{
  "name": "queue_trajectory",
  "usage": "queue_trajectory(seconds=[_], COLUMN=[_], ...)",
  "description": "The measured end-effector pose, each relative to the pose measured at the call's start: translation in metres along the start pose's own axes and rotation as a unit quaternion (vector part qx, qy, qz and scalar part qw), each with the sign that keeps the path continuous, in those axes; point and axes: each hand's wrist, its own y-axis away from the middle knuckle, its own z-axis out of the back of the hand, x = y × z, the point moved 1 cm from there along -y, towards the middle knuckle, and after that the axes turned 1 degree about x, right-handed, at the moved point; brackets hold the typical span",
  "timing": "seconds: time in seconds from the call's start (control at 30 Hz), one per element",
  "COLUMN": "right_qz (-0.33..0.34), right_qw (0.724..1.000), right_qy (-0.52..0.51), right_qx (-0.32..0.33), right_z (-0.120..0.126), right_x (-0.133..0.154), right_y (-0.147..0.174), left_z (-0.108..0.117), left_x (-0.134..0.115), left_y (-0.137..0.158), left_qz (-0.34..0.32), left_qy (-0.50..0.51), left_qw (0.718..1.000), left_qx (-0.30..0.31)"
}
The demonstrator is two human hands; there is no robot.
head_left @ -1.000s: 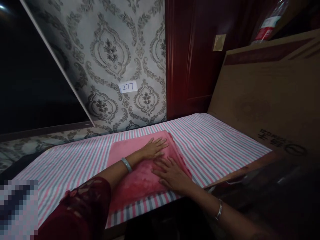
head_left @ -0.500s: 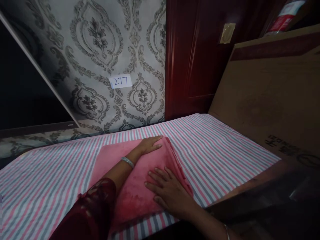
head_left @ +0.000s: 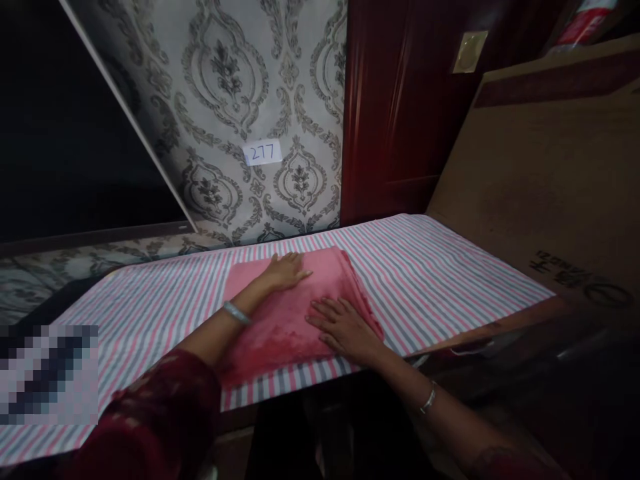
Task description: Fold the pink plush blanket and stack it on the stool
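A folded pink cloth point(head_left: 280, 327), soft-looking and several layers thick along its right edge, lies on the striped cover near the table's front. My left hand point(head_left: 286, 272) rests flat on its far part, fingers stretched and the thumb pointing right. On the near right part lies my right hand point(head_left: 345, 328), palm down with the fingers spread. Neither hand grips anything. Darker, ruffled patches show on the cloth's near surface.
Beneath the cloth, a pink, grey and white striped cover point(head_left: 425, 273) spreads over the table. A large cardboard box point(head_left: 545, 180) stands at the right. Behind are a patterned wall with a paper label point(head_left: 263, 153) and a dark screen point(head_left: 75, 133) at the left.
My left hand has slid leftward over the cloth, away from its far right corner. The right hand stays on the near right part. The camera view has shifted.
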Motion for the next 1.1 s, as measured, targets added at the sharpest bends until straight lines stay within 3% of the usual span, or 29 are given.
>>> queue_trajectory(seconds=[0.17,0.27,0.43,0.57,0.63,0.7,0.83,0.97,1.1], right_qz=[0.000,-0.026,-0.153,-0.145,-0.174,-0.218,-0.287,-0.310,-0.306], right_qw=[1.000,0.999,0.983,0.971,0.956,0.935,0.892,0.876,0.875], right_qy=[-0.020,-0.041,-0.048,-0.147,-0.184,-0.219,-0.297,-0.327,-0.337], right_qx=[0.003,-0.017,-0.092,-0.118,-0.148,-0.174,-0.185,-0.171,-0.163], right_z=[0.001,0.009,0.009,-0.005,-0.009,-0.011,-0.010,-0.004,0.003], right_x=[-0.006,-0.013,-0.038,-0.055,-0.060,-0.064,-0.071,-0.076,-0.073], right_y=[-0.003,-0.005,0.009,0.027,0.033,0.038,0.041,0.030,0.015], left_z=[-0.018,-0.041,-0.094,-0.116,-0.119,-0.119,-0.118,-0.110,-0.098], left_x=[0.028,0.033,0.045,0.053,0.056,0.060,0.072,0.075,0.065], left_y=[0.123,0.173,0.192,0.186,0.187,0.192,0.201,0.196,0.186], left_qz=[0.045,0.074,0.114,0.078,0.087,0.149,0.287,0.295,0.250], left_qy=[0.015,0.023,0.083,0.138,0.176,0.238,0.423,0.570,0.637], left_qw=[0.997,0.991,0.981,0.969,0.957,0.929,0.823,0.735,0.694], left_qx=[-0.066,-0.105,-0.131,-0.191,-0.212,-0.241,-0.249,-0.220,-0.224])
